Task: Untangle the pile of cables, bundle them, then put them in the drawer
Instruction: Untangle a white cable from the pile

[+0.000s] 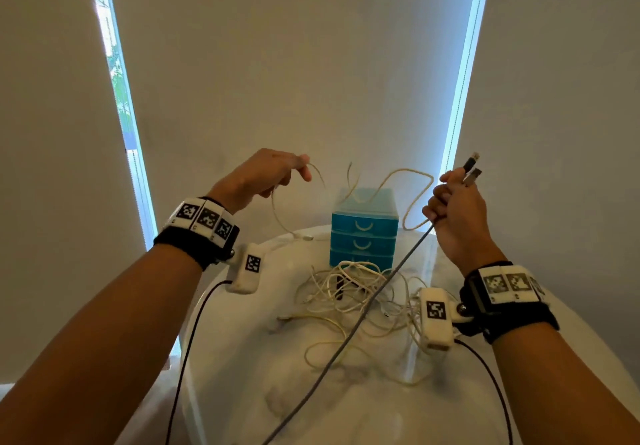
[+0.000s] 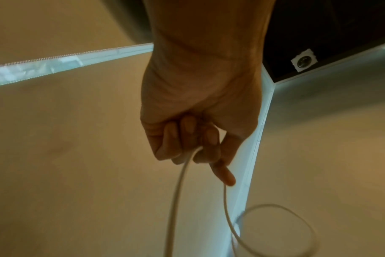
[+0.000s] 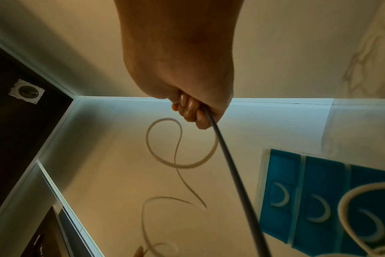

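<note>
A glossy, marble-patterned table (image 1: pixel 346 392) is seen. The drawer unit (image 1: pixel 363 226) is made of translucent blue plastic. The grey cable (image 1: pixel 346 337) is sheathed matt; its plugs (image 1: pixel 471 169) are tipped with metal.

Blue drawers (image 1: pixel 363 226), grey cable (image 1: pixel 346 340)

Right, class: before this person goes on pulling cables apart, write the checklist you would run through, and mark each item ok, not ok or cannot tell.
1. Left hand grips the white cable: ok.
2. Right hand grips the grey cable, its plugs sticking up above the fist: ok.
3. Grey cable free of the pile: cannot tell; it runs across the pile.
4. Pile untangled: not ok; the loops overlap on the table.
5. Blue drawer unit open to receive bundles: not ok; all three drawers are shut.
6. White cable clear of the drawer unit: cannot tell.
</note>
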Demonstrator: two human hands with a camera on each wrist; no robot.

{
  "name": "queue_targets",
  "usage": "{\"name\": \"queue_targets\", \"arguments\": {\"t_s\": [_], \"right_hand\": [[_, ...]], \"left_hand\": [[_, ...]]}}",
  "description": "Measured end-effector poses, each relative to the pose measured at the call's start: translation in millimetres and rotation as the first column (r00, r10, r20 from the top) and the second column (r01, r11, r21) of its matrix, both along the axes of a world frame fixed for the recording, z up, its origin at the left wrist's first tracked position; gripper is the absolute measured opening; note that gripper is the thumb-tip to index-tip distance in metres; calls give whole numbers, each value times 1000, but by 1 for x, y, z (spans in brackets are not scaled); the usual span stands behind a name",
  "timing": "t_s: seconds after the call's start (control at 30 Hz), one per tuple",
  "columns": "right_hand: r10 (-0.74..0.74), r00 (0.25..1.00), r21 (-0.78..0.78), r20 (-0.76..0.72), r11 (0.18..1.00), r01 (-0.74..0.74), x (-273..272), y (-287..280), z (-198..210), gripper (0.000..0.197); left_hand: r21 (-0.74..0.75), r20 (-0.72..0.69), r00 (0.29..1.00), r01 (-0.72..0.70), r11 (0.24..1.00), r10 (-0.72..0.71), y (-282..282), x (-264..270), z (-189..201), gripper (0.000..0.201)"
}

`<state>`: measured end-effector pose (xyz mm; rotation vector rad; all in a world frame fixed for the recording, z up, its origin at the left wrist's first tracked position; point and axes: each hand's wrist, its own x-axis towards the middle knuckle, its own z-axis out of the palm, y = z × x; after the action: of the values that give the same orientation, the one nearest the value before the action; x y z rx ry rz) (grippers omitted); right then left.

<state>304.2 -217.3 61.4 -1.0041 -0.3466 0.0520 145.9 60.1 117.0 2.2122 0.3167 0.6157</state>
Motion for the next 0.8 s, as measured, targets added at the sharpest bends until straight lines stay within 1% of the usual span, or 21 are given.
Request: {"name": "queue_targets", "arguments": {"t_s": [0.07, 0.13, 0.17, 0.2, 0.23, 0.27, 0.3, 0.33, 0.37, 0.4, 0.43, 0.47, 0.5, 0.53, 0.57, 0.6, 0.67, 0.7, 0.73, 0.77, 0.8], "right_hand": [[48, 999, 14, -24, 999, -48, -1, 3, 1, 29], [109, 994, 28, -19, 994, -108, -2, 6, 6, 34], [154, 988, 37, -2, 987, -154, -3, 8, 9, 37], [205, 979, 42, 22, 978, -205, -4, 10, 12, 38], [251, 967, 28, 45, 967, -252, -7, 13, 15, 39], [285, 956, 2, 66, 958, -286, -9, 16, 17, 38], [308, 948, -35, 81, 951, -306, -13, 20, 19, 37], [325, 941, -77, 95, 945, -319, -18, 25, 19, 35], [342, 933, -121, 111, 937, -329, -24, 32, 20, 33], [361, 924, -161, 127, 926, -340, -29, 39, 20, 32], [382, 915, -193, 127, 915, -355, -34, 46, 19, 31], [404, 907, -212, 120, 903, -374, -39, 53, 17, 31], [426, 898, -217, 115, 893, -395, -46, 58, 16, 30], [436, 893, -209, 113, 889, -408, -50, 63, 14, 30], [436, 893, -203, 110, 889, -410, -56, 65, 14, 28], [427, 898, -209, 105, 892, -400, -59, 66, 14, 26], [378, 922, -232, 87, 907, -350, -62, 64, 12, 26], [342, 936, -242, 80, 918, -315, -60, 62, 10, 29], [318, 945, -239, 72, 926, -293, -55, 59, 8, 31], [317, 947, -208, 55, 931, -300, -49, 55, 7, 33], [341, 940, -151, 19, 930, -335, -43, 52, 5, 32]], "left_hand": [[59, -118, 993, 36, 998, -29, 9, -8, 6, 44], [15, -270, 957, 114, 993, -106, 33, -18, 12, 44], [19, -352, 930, 117, 993, -103, 51, -24, 14, 43], [105, -446, 895, 59, 993, -6, 69, -30, 15, 39], [296, -518, 830, -53, 954, 207, 84, -35, 15, 33], [526, -514, 713, -178, 832, 477, 95, -39, 11, 32], [699, -430, 581, -270, 662, 691, 104, -39, 4, 40], [757, -348, 530, -329, 565, 773, 103, -36, -2, 47], [742, -294, 585, -358, 566, 756, 93, -31, -3, 52], [701, -255, 716, -326, 634, 650, 79, -23, -3, 53], [623, -218, 856, -248, 742, 468, 58, -19, -1, 50], [508, -161, 954, -138, 850, 251, 32, -13, 1, 49], [384, -117, 992, -1, 923, 50, 4, -7, 0, 51], [276, -113, 987, 143, 950, -116, -23, -3, -3, 56], [178, -141, 957, 276, 945, -253, -48, 1, -7, 62], [77, -171, 911, 393, 916, -376, -66, 4, -15, 68], [-99, -199, 815, 536, 839, -544, -81, 9, -36, 88], [-133, -217, 788, 561, 817, -576, -81, 9, -46, 96], [-152, -233, 781, 559, 815, -579, -78, 8, -55, 96], [-175, -242, 786, 541, 822, -569, -75, 8, -63, 84], [-206, -217, 803, 518, 830, -555, -70, 8, -71, 61]]}}
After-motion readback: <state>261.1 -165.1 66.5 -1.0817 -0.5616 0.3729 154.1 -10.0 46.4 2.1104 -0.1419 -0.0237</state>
